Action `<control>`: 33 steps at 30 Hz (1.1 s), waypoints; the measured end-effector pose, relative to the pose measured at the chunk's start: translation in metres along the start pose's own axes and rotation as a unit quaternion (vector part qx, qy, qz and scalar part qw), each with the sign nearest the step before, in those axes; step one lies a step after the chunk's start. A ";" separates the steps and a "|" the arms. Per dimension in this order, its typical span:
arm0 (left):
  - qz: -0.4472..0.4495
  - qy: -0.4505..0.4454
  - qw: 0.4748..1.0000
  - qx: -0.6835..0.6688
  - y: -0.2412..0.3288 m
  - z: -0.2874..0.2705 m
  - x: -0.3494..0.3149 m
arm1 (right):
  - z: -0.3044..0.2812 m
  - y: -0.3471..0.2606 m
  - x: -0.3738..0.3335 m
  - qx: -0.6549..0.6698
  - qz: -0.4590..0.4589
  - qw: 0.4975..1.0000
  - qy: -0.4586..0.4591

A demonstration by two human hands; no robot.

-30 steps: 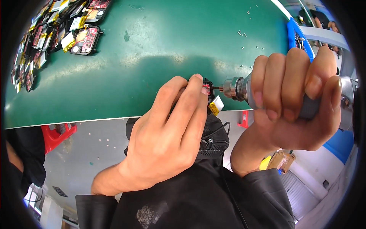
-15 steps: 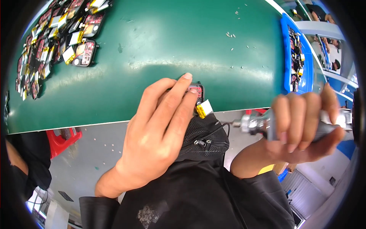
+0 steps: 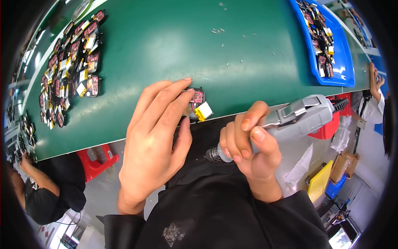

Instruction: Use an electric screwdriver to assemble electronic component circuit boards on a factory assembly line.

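Note:
At the near edge of the green table (image 3: 166, 50) lies a small black casing with a red circuit board (image 3: 198, 96) in it. A silver battery pouch with yellow tape (image 3: 204, 111) hangs at its near side. My left hand (image 3: 155, 133) holds the casing down, fingertips on the board and thumb by the near edge, covering its left part. Wrapped in my right hand (image 3: 253, 145) is a grey electric screwdriver (image 3: 304, 116), lying aslant over my lap. Its nose points left and down, apart from the casing; the fine tip is hard to make out against dark cloth.
Many similar casings with boards and batteries (image 3: 74, 62) lie heaped at the left. A blue tray (image 3: 342, 58) at the far right holds more. Tiny screws (image 3: 217, 31) are scattered mid-table. Other people's arms (image 3: 39, 176) show at left and right; red stools (image 3: 95, 166) stand below.
My right hand has swung left and inward with the screwdriver, whose nose now points toward my lap. My left hand stays on the casing. The whole view has shifted.

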State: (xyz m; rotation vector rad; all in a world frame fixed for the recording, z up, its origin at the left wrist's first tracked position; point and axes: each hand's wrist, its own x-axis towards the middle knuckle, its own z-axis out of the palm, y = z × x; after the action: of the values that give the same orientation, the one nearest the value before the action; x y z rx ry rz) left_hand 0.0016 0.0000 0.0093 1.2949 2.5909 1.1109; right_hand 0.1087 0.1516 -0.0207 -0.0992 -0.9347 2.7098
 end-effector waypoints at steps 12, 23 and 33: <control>-0.036 0.035 0.999 -0.010 -0.003 0.003 0.003 | 0.001 0.014 -0.004 0.043 0.080 0.993 0.076; 0.048 -0.071 0.996 0.039 0.004 -0.001 0.012 | 0.001 -0.026 -0.018 0.046 0.080 0.988 0.121; 0.362 -0.088 0.921 -0.115 0.135 0.093 0.208 | -0.034 -0.113 -0.069 0.100 -0.163 0.969 0.154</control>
State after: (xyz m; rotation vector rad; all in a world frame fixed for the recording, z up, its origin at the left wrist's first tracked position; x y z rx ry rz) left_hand -0.0106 0.2551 0.0791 2.2339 1.7960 1.2357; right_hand 0.2060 0.2380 0.0195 -0.2908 -0.5314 2.3765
